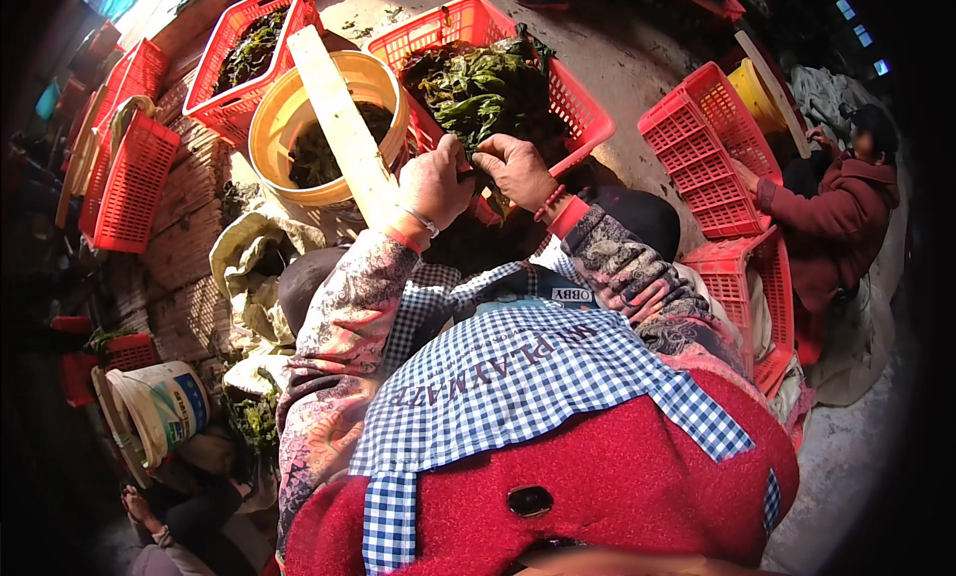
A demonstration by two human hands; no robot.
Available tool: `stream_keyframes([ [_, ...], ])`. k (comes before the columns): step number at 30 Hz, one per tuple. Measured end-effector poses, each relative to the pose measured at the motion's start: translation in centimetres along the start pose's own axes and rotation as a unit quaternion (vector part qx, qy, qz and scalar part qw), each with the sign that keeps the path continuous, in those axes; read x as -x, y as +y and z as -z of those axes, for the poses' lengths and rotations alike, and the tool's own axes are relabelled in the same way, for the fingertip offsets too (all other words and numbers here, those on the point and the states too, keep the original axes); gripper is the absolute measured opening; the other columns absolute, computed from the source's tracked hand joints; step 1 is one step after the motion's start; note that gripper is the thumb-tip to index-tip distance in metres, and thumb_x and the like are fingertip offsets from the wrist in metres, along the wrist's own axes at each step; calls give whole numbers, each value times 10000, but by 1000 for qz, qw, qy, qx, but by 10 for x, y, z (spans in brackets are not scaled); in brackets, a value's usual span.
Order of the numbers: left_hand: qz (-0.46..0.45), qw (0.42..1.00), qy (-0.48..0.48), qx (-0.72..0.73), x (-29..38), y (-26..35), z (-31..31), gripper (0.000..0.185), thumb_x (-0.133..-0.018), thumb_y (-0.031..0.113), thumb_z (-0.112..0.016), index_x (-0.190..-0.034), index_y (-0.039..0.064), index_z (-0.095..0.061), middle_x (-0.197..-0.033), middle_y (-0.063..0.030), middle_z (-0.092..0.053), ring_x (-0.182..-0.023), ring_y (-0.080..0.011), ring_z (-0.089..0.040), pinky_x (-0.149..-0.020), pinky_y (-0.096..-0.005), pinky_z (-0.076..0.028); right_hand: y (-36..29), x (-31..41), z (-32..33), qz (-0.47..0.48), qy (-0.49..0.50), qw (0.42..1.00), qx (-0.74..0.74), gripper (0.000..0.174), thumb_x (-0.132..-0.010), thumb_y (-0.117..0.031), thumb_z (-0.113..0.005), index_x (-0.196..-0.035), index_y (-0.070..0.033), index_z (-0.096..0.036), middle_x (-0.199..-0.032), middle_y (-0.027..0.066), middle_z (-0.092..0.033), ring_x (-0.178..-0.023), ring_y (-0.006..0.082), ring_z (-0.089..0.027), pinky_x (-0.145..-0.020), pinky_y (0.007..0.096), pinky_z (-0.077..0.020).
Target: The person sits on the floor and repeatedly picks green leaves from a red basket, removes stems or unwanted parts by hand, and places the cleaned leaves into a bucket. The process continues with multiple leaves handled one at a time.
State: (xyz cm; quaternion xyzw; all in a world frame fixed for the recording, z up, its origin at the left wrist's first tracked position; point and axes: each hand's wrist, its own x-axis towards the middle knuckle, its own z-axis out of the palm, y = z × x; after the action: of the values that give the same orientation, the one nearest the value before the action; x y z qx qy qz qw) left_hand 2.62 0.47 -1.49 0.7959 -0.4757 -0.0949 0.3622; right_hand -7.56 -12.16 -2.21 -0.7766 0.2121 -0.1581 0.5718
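Note:
My left hand [437, 182] and my right hand [517, 171] meet at the near edge of a red plastic basket [586, 117]. Between the fingers of both is a dark piece of what looks like seaweed. More green and brown seaweed [478, 90] is heaped in that basket. To the left of it stands a yellow plastic bucket [267, 139] with dark seaweed [317, 154] inside. A wooden board [340, 109] lies across the bucket's top, its near end beside my left wrist.
Another red basket [205, 102] of seaweed stands behind the bucket. An open woven sack [250, 277] lies below the bucket. Stacked red baskets [691, 154] stand at right, beside a seated person [844, 202]. At lower left are a white bucket [160, 408] and another person's hands [140, 507].

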Motion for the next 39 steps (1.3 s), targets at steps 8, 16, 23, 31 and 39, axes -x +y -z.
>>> stream_keyframes([
  [8,-242,955,95,-140,-9,-2,10,173,-634,178,-690,-708,86,-563,-765,-39,-576,-797,-230,-571,-825,-392,-408,1,-7,17,-132,-86,980,-125,145,-854,-118,-634,-920,10,-645,-800,13,-632,-700,66,-555,-629,214,-469],
  [16,-235,965,100,-67,-4,-5,1,122,-705,133,-670,-812,75,-666,-914,-32,-635,-838,-225,-589,-851,-383,-428,23,-9,29,-230,-190,910,-288,187,-925,-156,-520,-950,-7,-630,-775,18,-621,-661,99,-570,-587,246,-475],
  [23,-50,934,111,335,-4,0,-20,114,-781,4,-611,-878,-1,-669,-945,-100,-659,-845,-216,-643,-762,-293,-508,35,-5,17,-168,-256,768,-562,204,-954,-215,-459,-1000,-47,-565,-739,38,-568,-614,144,-540,-535,304,-462],
  [31,-68,951,92,288,-7,-6,-11,129,-787,-9,-609,-905,-19,-661,-874,-95,-670,-803,-187,-649,-723,-263,-508,23,0,2,-141,-104,876,-449,206,-936,-205,-508,-970,-24,-598,-770,17,-588,-600,96,-540,-535,220,-455],
  [39,66,875,31,479,-8,-16,1,167,-876,66,-569,-976,-34,-658,-853,-39,-672,-734,-86,-607,-646,-211,-484,26,-11,20,-165,-143,895,-389,293,-901,-298,-561,-903,-6,-582,-610,-13,-500,-512,92,-464,-478,233,-395],
])
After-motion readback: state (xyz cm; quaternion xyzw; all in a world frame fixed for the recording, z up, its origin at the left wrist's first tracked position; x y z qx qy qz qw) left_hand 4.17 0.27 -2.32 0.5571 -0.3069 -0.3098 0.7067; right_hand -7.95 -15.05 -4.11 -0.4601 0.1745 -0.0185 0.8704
